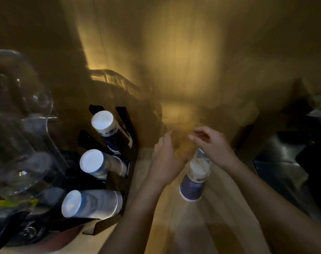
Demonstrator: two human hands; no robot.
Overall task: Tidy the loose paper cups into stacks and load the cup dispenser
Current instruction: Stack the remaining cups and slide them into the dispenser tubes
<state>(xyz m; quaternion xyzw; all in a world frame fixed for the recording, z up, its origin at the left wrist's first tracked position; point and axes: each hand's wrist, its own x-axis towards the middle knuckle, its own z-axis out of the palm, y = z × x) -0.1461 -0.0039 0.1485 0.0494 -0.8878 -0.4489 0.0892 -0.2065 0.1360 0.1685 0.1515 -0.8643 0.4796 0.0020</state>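
A stack of paper cups, white and blue, stands upside down on the wooden counter between my hands. Its top is hidden under my right hand, whose fingers are loosely spread and point left, with nothing seen between them. My left hand is open just left of the stack, palm facing it, apart from it as far as the blur lets me judge. The black cup dispenser stands at the left with three cup stacks in it, bottoms up: a far one, a middle one and a near one.
Clear glass or plastic vessels crowd the left edge beside the dispenser. Behind the dispenser sits a clear container. A dark metal sink or bin lies at the right. A wooden wall rises at the back. The frame is dim and blurred.
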